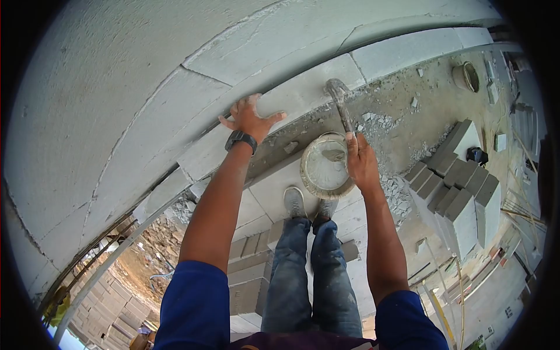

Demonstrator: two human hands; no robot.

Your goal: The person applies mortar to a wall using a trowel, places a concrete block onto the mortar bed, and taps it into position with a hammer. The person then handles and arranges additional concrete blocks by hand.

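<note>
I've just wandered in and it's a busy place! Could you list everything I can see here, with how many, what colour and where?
Wall: one, pale grey, upper left
Block row: several blocks, pale grey, along the wall
Hammer: one, greyish, head at the block row
Near bucket: one, whitish, by the shoes, pale mix inside
Far bucket: one, greyish, upper right
Block stack: many, grey, right
Dark object: one, black, beside the stack, unclear
Rubble: uncountable, pale, on the ground
Wristwatch: one, dark, left wrist
Shoes: two, grey, lower centre
Jeans: one pair, blue, below shoes
Left hand: one, spread on the block row
Right hand: one, gripping the hammer
</note>
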